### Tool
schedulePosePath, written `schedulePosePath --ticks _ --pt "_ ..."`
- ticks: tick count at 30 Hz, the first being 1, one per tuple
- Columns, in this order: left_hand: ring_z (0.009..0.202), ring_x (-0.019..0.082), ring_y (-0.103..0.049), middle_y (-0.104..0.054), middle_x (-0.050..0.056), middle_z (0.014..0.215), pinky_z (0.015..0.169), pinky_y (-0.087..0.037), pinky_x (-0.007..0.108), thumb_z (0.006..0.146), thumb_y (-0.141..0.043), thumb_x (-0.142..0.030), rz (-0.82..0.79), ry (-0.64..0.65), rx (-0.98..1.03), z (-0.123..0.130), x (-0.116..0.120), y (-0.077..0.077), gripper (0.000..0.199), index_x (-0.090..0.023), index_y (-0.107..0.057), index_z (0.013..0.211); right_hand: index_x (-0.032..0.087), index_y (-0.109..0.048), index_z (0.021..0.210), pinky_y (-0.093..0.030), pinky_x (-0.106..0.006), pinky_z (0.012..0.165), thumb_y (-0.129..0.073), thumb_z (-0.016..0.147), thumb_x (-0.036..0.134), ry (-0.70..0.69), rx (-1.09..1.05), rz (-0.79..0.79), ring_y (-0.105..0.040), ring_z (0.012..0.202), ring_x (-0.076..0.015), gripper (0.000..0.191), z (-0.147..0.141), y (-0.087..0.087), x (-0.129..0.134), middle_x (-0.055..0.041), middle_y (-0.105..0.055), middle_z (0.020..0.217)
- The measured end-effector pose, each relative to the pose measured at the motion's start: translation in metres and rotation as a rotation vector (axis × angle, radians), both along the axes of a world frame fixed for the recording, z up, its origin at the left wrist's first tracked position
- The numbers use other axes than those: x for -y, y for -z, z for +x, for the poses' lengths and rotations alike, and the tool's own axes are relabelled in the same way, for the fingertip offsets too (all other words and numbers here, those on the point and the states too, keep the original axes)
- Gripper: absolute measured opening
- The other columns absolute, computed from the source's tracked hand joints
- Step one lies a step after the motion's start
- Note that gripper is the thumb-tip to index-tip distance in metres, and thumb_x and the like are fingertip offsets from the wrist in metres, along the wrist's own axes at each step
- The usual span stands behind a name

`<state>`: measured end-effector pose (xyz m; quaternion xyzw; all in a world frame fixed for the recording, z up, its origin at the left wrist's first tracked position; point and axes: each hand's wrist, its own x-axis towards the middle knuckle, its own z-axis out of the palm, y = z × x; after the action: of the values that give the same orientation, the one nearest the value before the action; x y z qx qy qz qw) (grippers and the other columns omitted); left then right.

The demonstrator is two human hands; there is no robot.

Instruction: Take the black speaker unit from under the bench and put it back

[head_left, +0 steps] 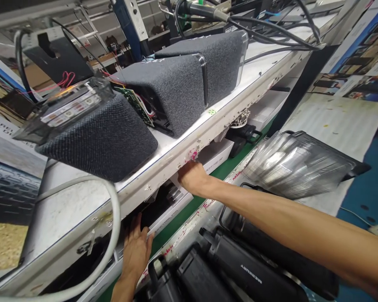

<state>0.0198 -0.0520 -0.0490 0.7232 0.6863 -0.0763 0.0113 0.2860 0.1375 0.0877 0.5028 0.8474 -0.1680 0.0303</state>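
Note:
My left hand [135, 247] reaches under the front edge of the workbench [182, 163]. Its fingers are stretched out, with the thumb resting against the side of a white box [168, 216] on the green lower shelf. Dark contents show inside that box, but I cannot make out what they are. My right hand [192, 178] is closed just below the bench edge, beside the same box. Its fingertips are hidden, so whatever they grip does not show. Farther back stands another white box [220, 155] with printing on its side.
Grey fabric-covered speaker housings [182, 88] stand on the bench, one with a circuit board [135, 105] exposed. A thick white cable [115, 209] loops over the edge. Black speakers [252, 268] lie below, near a plastic-wrapped black item [299, 163]. Black cables [271, 31] cross the far bench.

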Motion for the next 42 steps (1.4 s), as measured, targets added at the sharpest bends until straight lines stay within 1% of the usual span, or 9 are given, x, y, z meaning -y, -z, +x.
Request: schedulePosePath --ticks 6,8,11,14,21,25,27,33,42 --pt "0.148 0.036 -0.036 -0.03 0.016 0.164 0.119 -0.035 0.052 0.101 -0.041 -0.031 -0.052 -0.059 0.026 0.004 0.003 -0.009 0.03 -0.015 -0.066 0.096 0.007 -0.076 0.099 -0.056 -0.035 0.074 -0.049 0.084 0.001 0.031 0.047 -0.04 -0.071 0.098 -0.0305 0.031 -0.008 -0.006 0.001 -0.0194 -0.074 0.097" --pt "0.144 0.035 -0.042 -0.038 0.018 0.159 0.119 -0.035 0.053 0.102 -0.039 -0.031 -0.077 -0.071 0.019 0.006 0.004 -0.013 0.031 -0.015 -0.065 0.097 0.007 -0.076 0.099 -0.056 -0.035 0.074 -0.048 0.085 0.001 0.035 0.06 -0.042 -0.07 0.099 -0.0308 0.032 -0.01 -0.005 0.002 -0.0196 -0.073 0.099" --pt "0.136 0.034 -0.05 -0.059 0.019 0.138 0.121 -0.03 0.055 0.103 -0.034 -0.031 -0.119 -0.069 0.013 0.006 0.005 -0.015 0.035 -0.016 -0.065 0.097 0.006 -0.075 0.1 -0.054 -0.035 0.075 -0.048 0.086 0.002 0.044 0.084 -0.032 -0.069 0.102 -0.0318 0.03 -0.009 0.0 0.004 -0.0199 -0.073 0.101" --pt "0.135 0.032 -0.051 -0.064 0.016 0.13 0.124 -0.026 0.054 0.102 -0.036 -0.031 -0.098 -0.061 0.028 0.0 0.007 -0.011 0.032 -0.017 -0.064 0.097 0.006 -0.073 0.102 -0.053 -0.034 0.074 -0.05 0.085 0.005 0.054 0.101 -0.007 -0.068 0.102 -0.032 0.028 -0.007 0.004 0.007 -0.02 -0.072 0.101" --pt "0.141 0.035 -0.045 -0.053 0.017 0.147 0.12 -0.034 0.056 0.1 -0.04 -0.033 -0.034 -0.027 0.041 -0.009 0.013 -0.004 0.029 -0.017 -0.064 0.096 0.005 -0.071 0.109 -0.046 -0.032 0.067 -0.05 0.086 0.008 0.086 0.098 0.058 -0.067 0.092 -0.0291 0.031 -0.01 0.02 0.008 -0.0191 -0.071 0.092" --pt "0.146 0.041 -0.037 -0.03 0.024 0.161 0.118 -0.036 0.057 0.102 -0.037 -0.033 -0.003 0.013 0.005 -0.009 0.013 -0.002 0.035 -0.012 -0.065 0.094 0.007 -0.071 0.104 -0.044 -0.038 0.079 -0.05 0.094 0.027 0.043 0.055 0.166 -0.062 0.102 -0.0322 0.031 -0.005 0.038 0.011 -0.022 -0.07 0.098" --pt "0.147 0.043 -0.033 -0.029 0.025 0.161 0.119 -0.035 0.058 0.102 -0.037 -0.033 0.0 0.027 -0.018 -0.01 0.013 0.0 0.036 -0.01 -0.065 0.095 0.009 -0.072 0.1 -0.041 -0.042 0.086 -0.048 0.097 0.034 0.011 0.045 0.191 -0.061 0.105 -0.0327 0.035 -0.001 0.045 0.013 -0.0212 -0.071 0.097" --pt "0.147 0.043 -0.034 -0.03 0.025 0.161 0.117 -0.036 0.06 0.103 -0.036 -0.038 0.019 0.049 -0.018 -0.017 0.014 0.004 0.041 -0.012 -0.065 0.09 0.01 -0.072 0.096 -0.037 -0.047 0.085 -0.043 0.099 0.034 -0.018 0.004 0.145 -0.065 0.081 -0.0274 0.038 -0.002 0.058 0.011 -0.0192 -0.071 0.087" --pt "0.146 0.044 -0.035 -0.028 0.025 0.161 0.115 -0.038 0.06 0.103 -0.037 -0.039 0.048 0.084 -0.018 -0.029 0.018 0.008 0.039 -0.013 -0.062 0.089 0.009 -0.069 0.099 -0.039 -0.046 0.081 -0.042 0.096 0.02 -0.024 0.013 0.142 -0.066 0.086 -0.0288 0.029 -0.006 0.066 0.0 -0.0176 -0.071 0.091"
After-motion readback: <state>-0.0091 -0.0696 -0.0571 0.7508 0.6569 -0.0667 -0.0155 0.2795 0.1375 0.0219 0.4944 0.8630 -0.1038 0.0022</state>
